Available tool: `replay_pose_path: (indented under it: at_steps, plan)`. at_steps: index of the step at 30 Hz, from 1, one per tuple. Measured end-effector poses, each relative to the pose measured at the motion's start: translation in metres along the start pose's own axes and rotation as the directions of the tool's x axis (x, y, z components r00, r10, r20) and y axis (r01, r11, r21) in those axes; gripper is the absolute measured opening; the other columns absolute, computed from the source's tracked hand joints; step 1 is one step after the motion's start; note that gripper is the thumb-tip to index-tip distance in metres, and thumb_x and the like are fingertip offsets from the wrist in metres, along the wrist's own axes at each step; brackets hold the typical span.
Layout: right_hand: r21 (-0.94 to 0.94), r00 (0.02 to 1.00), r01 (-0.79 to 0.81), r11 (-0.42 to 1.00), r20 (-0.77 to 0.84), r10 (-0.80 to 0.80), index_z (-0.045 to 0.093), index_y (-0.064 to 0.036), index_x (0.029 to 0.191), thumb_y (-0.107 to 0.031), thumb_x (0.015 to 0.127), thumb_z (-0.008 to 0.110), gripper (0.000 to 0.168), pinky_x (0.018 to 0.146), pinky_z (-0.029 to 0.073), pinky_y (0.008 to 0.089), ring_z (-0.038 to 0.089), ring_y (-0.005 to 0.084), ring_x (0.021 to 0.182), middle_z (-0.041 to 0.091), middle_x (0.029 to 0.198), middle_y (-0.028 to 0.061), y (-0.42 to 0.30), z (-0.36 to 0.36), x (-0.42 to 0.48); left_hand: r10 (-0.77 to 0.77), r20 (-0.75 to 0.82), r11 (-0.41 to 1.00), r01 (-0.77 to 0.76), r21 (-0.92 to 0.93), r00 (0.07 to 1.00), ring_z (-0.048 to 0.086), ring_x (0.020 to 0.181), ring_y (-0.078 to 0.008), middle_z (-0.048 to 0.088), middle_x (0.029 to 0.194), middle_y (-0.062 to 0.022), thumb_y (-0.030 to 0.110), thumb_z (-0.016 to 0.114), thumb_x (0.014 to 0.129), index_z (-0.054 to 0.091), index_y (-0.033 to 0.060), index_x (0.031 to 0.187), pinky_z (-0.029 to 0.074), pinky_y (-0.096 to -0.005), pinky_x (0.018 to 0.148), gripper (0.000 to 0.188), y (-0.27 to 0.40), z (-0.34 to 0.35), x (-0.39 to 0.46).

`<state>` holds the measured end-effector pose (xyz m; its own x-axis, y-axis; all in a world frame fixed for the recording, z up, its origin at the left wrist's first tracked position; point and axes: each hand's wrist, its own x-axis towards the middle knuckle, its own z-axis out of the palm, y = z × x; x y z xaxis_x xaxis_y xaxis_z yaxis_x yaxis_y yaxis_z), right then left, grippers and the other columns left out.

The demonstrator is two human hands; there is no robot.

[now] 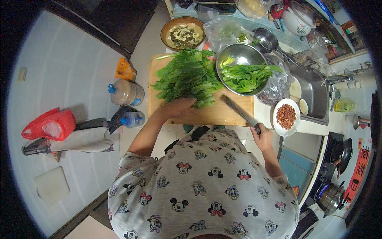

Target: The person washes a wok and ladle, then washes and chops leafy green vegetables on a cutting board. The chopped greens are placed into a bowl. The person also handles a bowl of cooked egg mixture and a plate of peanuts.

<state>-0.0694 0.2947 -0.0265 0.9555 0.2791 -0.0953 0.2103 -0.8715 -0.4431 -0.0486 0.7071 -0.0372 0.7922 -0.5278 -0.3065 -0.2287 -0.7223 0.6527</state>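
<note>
A large heap of cut leafy greens (188, 74) covers the left part of a wooden cutting board (215, 116). At its near edge lies my left hand (181, 108), slightly blurred, against the leaves; whether it grips any is unclear. My right hand (262, 136) is closed around the handle of a kitchen knife (238, 111), whose blade slants over the board's right part, apart from the greens. A steel bowl (243, 53) with more leafy greens (246, 78) overlaps the board's back right corner.
A white plate of peanuts (286, 117) sits right of the knife, beside the sink (319, 95). Behind the board stand a brown bowl of food (183, 33), plastic bags (220, 33) and a steel saucepan (265, 40). Further right, a pot (331, 194) stands over a lit blue flame.
</note>
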Motion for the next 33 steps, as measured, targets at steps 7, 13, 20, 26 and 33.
replay_pose_path:
  at_steps: [7, 13, 20, 26, 33]
  plan:
    - [0.075, 0.945, 0.023, 0.997, 0.324, -0.046, 0.063, -0.005, 0.104, -0.041, 0.083, 0.062, 0.042, 0.073, 0.050, 0.0418, 0.063, 0.0368, 0.080, 0.066, 0.087, 0.0178, -0.071, 0.001, 0.050, -0.005, -0.175, 0.989, 0.031, 0.143, 0.984, 0.057, 0.100, -0.0371, 0.058, 0.106, -0.0215, 0.016, 0.052, 0.087, 0.050, 0.0043, 0.109, 0.046, -0.0451, 0.084, 0.025, -0.026, 0.011, -0.024]
    - [0.106, 0.963, -0.048, 0.993, 0.269, 0.018, 0.061, -0.004, 0.103, -0.036, 0.086, 0.060, 0.036, 0.069, 0.050, 0.0418, 0.063, 0.0353, 0.080, 0.065, 0.087, 0.0177, -0.088, 0.013, 0.035, -0.316, -0.444, 0.885, 0.429, 0.181, 0.839, 0.058, 0.094, -0.0388, 0.056, 0.099, -0.0253, 0.023, 0.058, 0.082, 0.042, -0.0013, 0.120, 0.049, -0.0460, 0.078, 0.047, -0.017, 0.055, 0.005]
    - [0.284, 0.980, 0.050, 0.958, 0.169, -0.101, 0.058, 0.000, 0.095, -0.022, 0.086, 0.060, 0.024, 0.064, 0.049, 0.0439, 0.061, 0.0398, 0.071, 0.063, 0.079, 0.0223, -0.089, 0.022, 0.016, -0.326, -0.529, 0.904, 0.422, 0.067, 0.783, 0.051, 0.107, -0.0354, 0.050, 0.113, -0.0217, 0.022, 0.061, 0.078, 0.040, -0.0028, 0.119, 0.043, -0.0442, 0.089, 0.053, 0.008, 0.051, -0.035]
    - [0.271, 0.932, 0.139, 0.952, 0.288, -0.218, 0.053, 0.003, 0.099, -0.024, 0.088, 0.057, 0.029, 0.063, 0.048, 0.0478, 0.060, 0.0432, 0.070, 0.061, 0.073, 0.0255, -0.124, 0.029, 0.027, -0.129, -0.618, 0.968, 0.235, 0.093, 0.775, 0.052, 0.102, -0.0341, 0.052, 0.111, -0.0129, 0.019, 0.055, 0.085, 0.052, 0.0052, 0.107, 0.045, -0.0443, 0.083, 0.026, -0.037, 0.083, -0.058]
    - [0.023, 0.858, 0.197, 0.980, 0.480, -0.183, 0.049, 0.005, 0.102, -0.035, 0.092, 0.049, 0.041, 0.064, 0.050, 0.0479, 0.061, 0.0424, 0.070, 0.061, 0.071, 0.0254, -0.148, 0.046, 0.038, -0.076, -0.683, 0.956, 0.248, 0.158, 0.726, 0.059, 0.079, -0.0312, 0.055, 0.105, -0.0084, 0.015, 0.057, 0.082, 0.060, 0.0104, 0.096, 0.052, -0.0417, 0.066, 0.014, -0.045, 0.089, -0.059]
